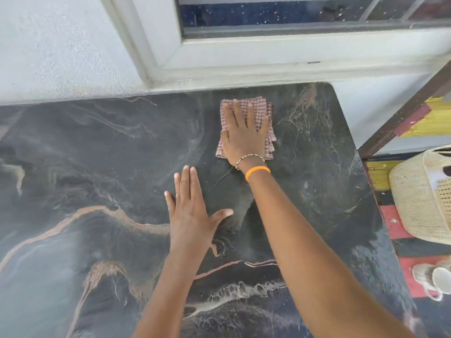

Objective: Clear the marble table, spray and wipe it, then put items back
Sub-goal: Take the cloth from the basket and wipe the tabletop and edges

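Wiping step: right hand (244,132) presses cloth (246,111) flat, upper centre; left hand (190,213) open on table (73,167). Next, sweep unwiped marble.

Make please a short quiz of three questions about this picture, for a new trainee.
1. True or false: the right hand presses flat on the cloth.
2. What does the left hand touch? A) the cloth B) the bare table C) the basket
3. Fill in: the basket stands off the table, on the person's ____ side.

Key: 1 true; 2 B; 3 right.
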